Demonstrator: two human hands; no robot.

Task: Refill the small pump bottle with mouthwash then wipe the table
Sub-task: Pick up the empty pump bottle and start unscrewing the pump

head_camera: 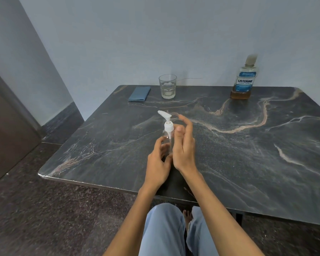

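A small clear pump bottle (168,134) with a white pump head stands upright on the dark marble table (248,154). My left hand (158,163) is wrapped around its lower body. My right hand (184,145) hovers just right of the white collar, fingers apart, thumb near the cap and holding nothing. The mouthwash bottle (244,80), with a blue label and amber liquid low inside, stands at the table's far right. A folded blue cloth (139,93) lies flat at the far left of the table.
A clear drinking glass (167,86) stands beside the cloth at the table's far edge. A pale wall runs behind the table. Dark speckled floor lies to the left, with a brown door at the far left. My knees show below the near edge.
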